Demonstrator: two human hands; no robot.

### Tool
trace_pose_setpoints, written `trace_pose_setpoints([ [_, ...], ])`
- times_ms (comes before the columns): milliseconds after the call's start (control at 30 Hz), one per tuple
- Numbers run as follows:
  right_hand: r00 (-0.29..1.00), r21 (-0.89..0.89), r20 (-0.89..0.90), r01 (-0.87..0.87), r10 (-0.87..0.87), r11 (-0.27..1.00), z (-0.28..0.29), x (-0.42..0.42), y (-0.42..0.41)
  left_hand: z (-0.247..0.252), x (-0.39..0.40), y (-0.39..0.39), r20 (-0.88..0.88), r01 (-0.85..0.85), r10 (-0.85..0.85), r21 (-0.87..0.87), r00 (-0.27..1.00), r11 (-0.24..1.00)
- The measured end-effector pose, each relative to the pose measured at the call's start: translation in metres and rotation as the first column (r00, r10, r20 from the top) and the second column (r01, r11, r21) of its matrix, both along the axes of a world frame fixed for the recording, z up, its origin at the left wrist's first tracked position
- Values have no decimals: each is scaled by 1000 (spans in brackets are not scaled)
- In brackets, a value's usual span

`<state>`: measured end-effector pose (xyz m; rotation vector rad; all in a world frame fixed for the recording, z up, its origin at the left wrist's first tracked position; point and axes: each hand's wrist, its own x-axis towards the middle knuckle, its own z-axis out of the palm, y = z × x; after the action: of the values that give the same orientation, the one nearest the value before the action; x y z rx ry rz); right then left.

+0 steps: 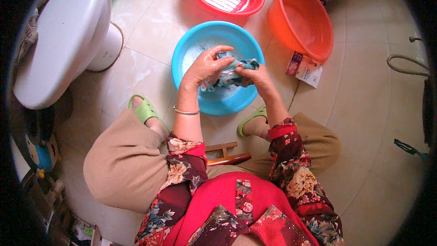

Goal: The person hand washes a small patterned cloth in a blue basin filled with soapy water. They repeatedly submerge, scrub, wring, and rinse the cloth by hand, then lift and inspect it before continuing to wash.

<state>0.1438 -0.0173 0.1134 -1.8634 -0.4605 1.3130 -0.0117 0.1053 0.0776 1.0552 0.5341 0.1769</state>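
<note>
A wet patterned cloth, teal with dark and pale patches, is bunched between my two hands above a blue plastic basin. My left hand has its thumb and fingers about the cloth's left side, the fingers partly spread. At the other end, my right hand grips the cloth between thumb and fingers. Foamy water lies in the basin beneath. The lower part of the cloth hangs towards the water; whether it touches is hard to see.
Beyond the blue basin stand a red basin with water in it and a tilted orange basin. A printed card lies by the orange one. A white pedestal washbasin rises at left. Below me is a wooden stool.
</note>
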Motion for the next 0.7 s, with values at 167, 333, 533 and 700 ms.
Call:
trace_pose_setpoints([
  [167, 938, 192, -154, 336, -310, 922, 2, 12, -10, -26, -10, 3, 12, -8, 8, 55, 1000, 998],
  [333, 980, 121, -167, 128, -107, 984, 8, 12, -10, -27, -6, 3, 104, -123, 112, 105, 988, 987],
  [533, 984, 29, 77, -162, 159, 986, 8, -22, 4, 8, 16, -7, 218, -64, 59, 13, 974, 998],
  [700, 969, 33, 245, -47, 38, 998, 8, -12, 5, 3, 14, 0, 229, -203, 217, -84, 949, 976],
])
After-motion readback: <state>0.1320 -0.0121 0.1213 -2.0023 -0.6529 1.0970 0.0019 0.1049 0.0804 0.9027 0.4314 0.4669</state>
